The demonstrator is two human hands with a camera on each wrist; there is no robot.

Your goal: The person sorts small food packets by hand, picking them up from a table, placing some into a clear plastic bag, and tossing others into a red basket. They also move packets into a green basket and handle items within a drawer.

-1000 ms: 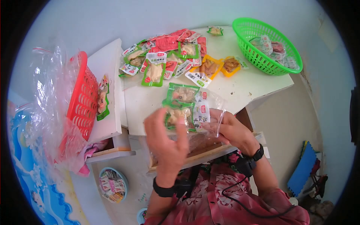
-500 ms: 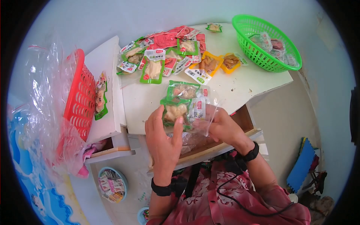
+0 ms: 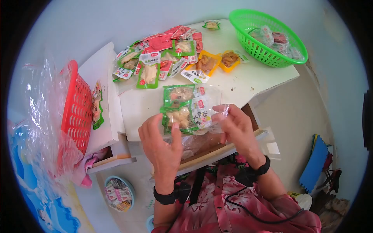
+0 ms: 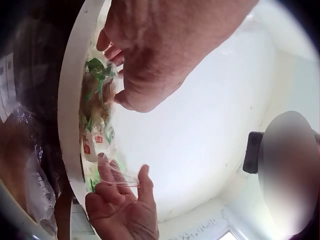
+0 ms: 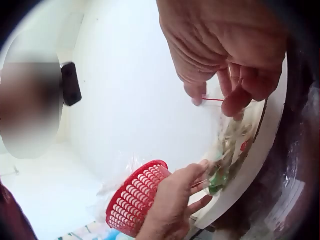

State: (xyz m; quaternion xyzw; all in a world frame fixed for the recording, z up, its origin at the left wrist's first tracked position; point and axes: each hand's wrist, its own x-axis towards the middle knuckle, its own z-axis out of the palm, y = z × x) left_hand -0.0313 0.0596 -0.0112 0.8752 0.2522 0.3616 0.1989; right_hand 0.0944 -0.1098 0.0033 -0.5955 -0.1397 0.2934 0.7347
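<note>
Clear zip bag (image 3: 213,101) was held over the front edge of the white table (image 3: 248,87), between both hands. Inside it were green-edged snack packets (image 3: 178,105) and a white packet (image 3: 203,112).

Left hand (image 3: 161,145) clasped the bag's left side, thumb pressed on a green packet. Right hand (image 3: 237,128) pinched the bag's right edge near the red zip line.

Green basket (image 3: 254,48) at the far right corner held a few packets. Red basket (image 3: 75,110) stood tilted at the left, draped in clear plastic (image 3: 40,108); its contents could not be told. A blue bowl (image 3: 131,188) on the floor held small packets.

Loose packets (image 3: 163,58) lay piled beyond the bag. The left hand hid the bag's lower left corner.
</note>
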